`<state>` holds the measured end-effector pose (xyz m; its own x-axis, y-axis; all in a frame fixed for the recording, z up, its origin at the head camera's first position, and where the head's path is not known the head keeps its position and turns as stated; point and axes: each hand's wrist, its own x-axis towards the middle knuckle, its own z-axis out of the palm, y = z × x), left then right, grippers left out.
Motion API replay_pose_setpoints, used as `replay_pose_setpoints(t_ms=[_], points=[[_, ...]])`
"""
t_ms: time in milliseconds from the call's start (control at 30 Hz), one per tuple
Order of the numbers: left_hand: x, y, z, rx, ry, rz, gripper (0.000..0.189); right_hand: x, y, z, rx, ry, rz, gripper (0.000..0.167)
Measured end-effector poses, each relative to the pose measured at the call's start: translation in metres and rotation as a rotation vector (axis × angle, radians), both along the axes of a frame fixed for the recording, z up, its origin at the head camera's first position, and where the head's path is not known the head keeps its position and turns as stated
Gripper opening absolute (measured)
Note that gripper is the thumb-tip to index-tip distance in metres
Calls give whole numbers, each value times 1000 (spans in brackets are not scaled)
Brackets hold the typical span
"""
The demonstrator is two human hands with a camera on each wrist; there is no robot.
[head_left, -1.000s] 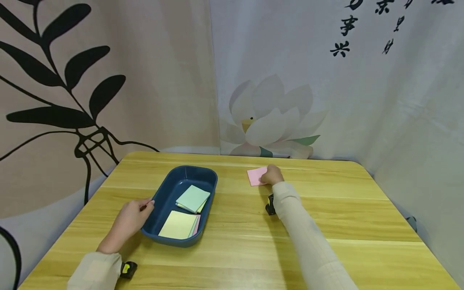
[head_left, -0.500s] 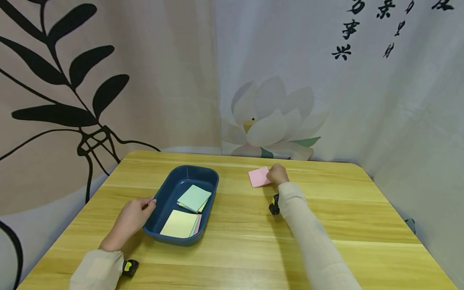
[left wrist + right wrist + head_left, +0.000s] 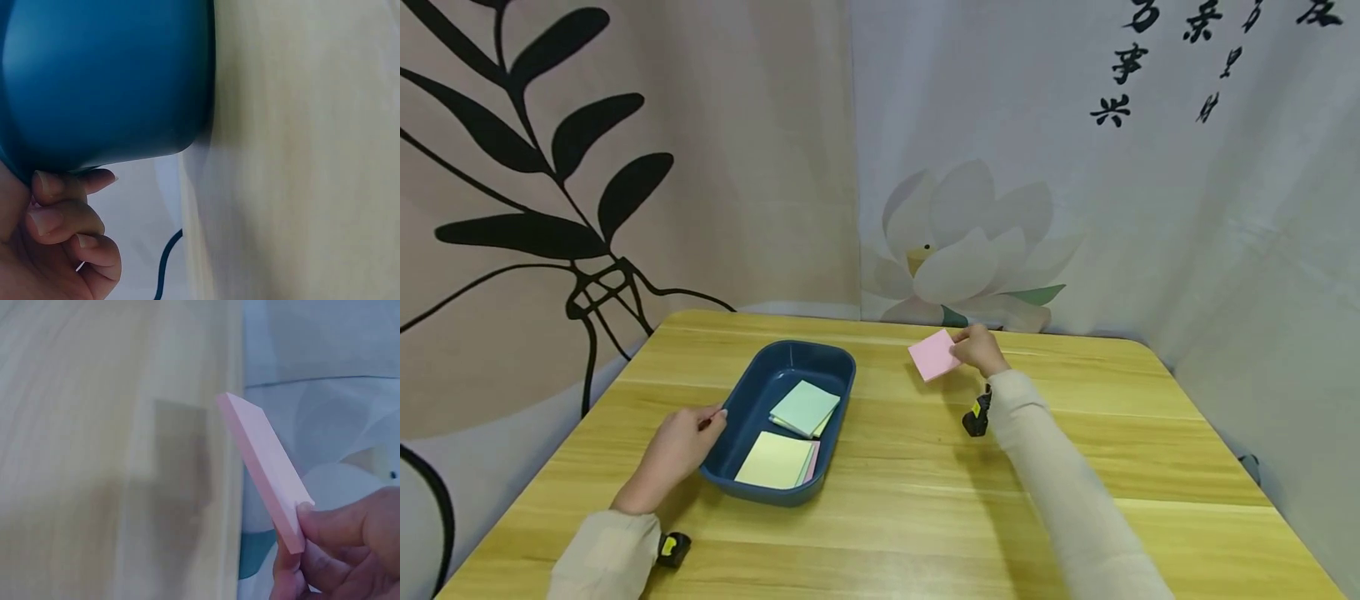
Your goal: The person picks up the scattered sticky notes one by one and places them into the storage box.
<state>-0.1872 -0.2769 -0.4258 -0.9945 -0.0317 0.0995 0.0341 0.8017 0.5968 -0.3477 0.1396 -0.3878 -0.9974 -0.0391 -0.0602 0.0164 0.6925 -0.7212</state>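
Between thumb and fingers, my right hand pinches a pink sticky note pad by one edge. The right wrist view shows the thick pad raised off the wood, its shadow falling on the table. My left hand grips the left rim of a blue plastic tray; in the left wrist view its fingers curl at the tray's wall. Inside the tray lie a light green pad over a yellow one, and a pale yellow pad overlapping green and pink ones.
The tray stands on a wooden table, left of its middle. Behind the table hangs a printed curtain with leaf and lotus designs. A black cable curves at the far left.
The right hand has lifted the pink sticky note pad off the table, tilting it. The left hand has stayed at the tray's rim. The whole head view has shifted slightly.
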Motion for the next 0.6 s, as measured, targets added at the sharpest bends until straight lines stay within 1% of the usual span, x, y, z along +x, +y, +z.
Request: replay_pose_setpoints(t_ms=[167, 267, 367, 467, 600], points=[[0, 0, 1, -5, -6, -1, 45, 2, -5, 15, -88, 6, 57, 33], [0, 1, 2, -6, -6, -1, 44, 4, -11, 25, -101, 3, 80, 33], [1, 1, 3, -4, -9, 0, 44, 7, -18, 35, -91, 4, 87, 33], [1, 2, 3, -4, -11, 2, 44, 11, -26, 42, -90, 5, 101, 32], [1, 2, 3, -3, -12, 5, 44, 13, -38, 49, -116, -8, 128, 31]])
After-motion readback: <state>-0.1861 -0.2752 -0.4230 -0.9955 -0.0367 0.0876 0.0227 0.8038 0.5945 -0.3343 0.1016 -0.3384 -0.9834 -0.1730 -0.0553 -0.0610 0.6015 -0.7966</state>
